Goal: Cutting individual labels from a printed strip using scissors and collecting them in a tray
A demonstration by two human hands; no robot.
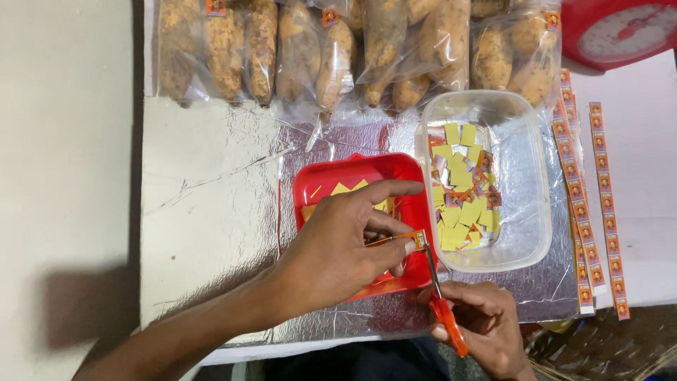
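Observation:
My left hand [345, 243] hovers over a red plastic tray [331, 176] and pinches a thin orange label strip [402, 238] by its length. My right hand [486, 321] grips red-handled scissors [441, 296] whose blades point up and meet the strip's end, where a small orange label sticks out. The red tray holds a few yellow paper pieces, mostly hidden under my left hand. To the right stands a clear plastic tub [525, 204] with several cut yellow and orange labels [462, 194] in it.
Clear bags of sweet potatoes [352, 49] line the far edge. Long orange label strips [589, 204] lie at the right on white paper. A red weighing scale [624, 28] sits at the top right. Silver foil [211, 197] covers the work surface.

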